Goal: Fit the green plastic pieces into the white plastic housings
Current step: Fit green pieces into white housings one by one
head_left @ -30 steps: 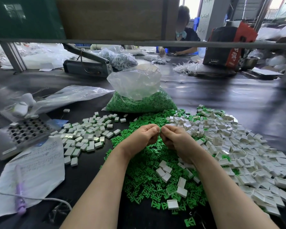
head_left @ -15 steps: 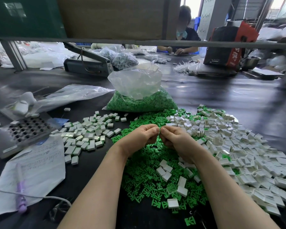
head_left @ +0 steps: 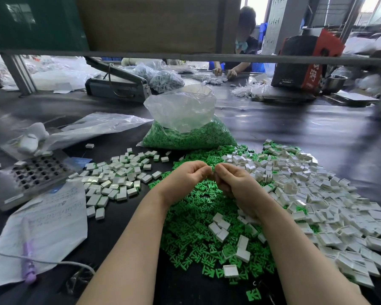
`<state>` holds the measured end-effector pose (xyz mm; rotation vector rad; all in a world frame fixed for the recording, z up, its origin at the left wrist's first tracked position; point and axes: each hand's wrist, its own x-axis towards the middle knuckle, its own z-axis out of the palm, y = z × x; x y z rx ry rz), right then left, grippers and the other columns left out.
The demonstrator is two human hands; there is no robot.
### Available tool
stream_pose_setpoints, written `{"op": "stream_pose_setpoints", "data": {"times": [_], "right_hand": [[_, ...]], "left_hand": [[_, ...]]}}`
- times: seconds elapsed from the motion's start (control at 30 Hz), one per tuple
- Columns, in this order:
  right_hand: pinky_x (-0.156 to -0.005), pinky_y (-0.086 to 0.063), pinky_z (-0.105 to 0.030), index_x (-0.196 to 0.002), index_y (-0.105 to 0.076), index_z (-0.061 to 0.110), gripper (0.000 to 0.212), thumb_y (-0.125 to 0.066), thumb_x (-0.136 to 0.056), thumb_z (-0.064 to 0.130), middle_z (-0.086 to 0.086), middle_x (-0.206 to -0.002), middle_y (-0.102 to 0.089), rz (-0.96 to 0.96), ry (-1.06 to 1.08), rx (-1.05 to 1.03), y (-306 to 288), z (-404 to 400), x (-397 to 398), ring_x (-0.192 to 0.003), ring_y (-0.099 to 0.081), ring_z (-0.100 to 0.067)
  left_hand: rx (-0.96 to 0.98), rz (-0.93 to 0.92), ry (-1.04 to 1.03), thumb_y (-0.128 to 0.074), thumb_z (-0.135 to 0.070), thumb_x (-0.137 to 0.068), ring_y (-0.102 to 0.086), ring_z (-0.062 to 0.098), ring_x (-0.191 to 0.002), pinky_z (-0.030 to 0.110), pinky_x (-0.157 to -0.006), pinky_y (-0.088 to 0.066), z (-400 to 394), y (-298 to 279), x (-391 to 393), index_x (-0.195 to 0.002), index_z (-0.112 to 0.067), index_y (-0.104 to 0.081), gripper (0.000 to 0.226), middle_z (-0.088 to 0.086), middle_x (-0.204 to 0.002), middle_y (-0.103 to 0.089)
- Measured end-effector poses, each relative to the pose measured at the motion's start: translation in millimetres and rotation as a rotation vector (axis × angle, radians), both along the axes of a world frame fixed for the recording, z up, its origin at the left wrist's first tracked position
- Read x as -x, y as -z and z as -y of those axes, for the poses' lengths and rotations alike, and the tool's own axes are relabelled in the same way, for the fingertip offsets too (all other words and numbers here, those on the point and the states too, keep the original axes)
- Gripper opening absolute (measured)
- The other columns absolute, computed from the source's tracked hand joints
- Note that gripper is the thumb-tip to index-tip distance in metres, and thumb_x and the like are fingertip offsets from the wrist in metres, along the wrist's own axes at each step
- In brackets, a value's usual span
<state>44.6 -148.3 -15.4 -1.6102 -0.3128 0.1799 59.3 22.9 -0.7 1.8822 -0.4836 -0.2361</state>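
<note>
**Hands meeting over the green pile**

Right now both hands are hovering together above the heap of green plastic pieces (head_left: 198, 221) on the black table (head_left: 306, 137). The left hand (head_left: 185, 179) is curling its fingers, its fingertips meeting those of the right hand (head_left: 235, 186), which is also curling inward; a sliver of green is showing between them, yet what each is pinching cannot be told. White plastic housings (head_left: 317, 194) are lying spread to the right, touching the green heap. Assembled housings (head_left: 117, 179) are sitting to the left, and a clear bag of green pieces (head_left: 185, 124) is standing behind.
</note>
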Motion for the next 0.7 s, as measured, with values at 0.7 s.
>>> {"op": "stream_pose_setpoints", "data": {"times": [0.7], "right_hand": [[-0.050,-0.029,-0.022,-0.093,-0.063,0.012,0.054,-0.039,-0.090,0.061,-0.004,-0.070,-0.053,-0.246,-0.102,-0.257,-0.6,3.7,-3.8,-0.058,-0.047,-0.010]], "left_hand": [[0.213,0.179,-0.197,-0.070,-0.002,-0.086,-0.066,-0.004,-0.071,0.011,-0.069,-0.049,17.0,0.8,2.1,-0.098,-0.003,-0.073,0.013,-0.017,-0.070,-0.068]]}}
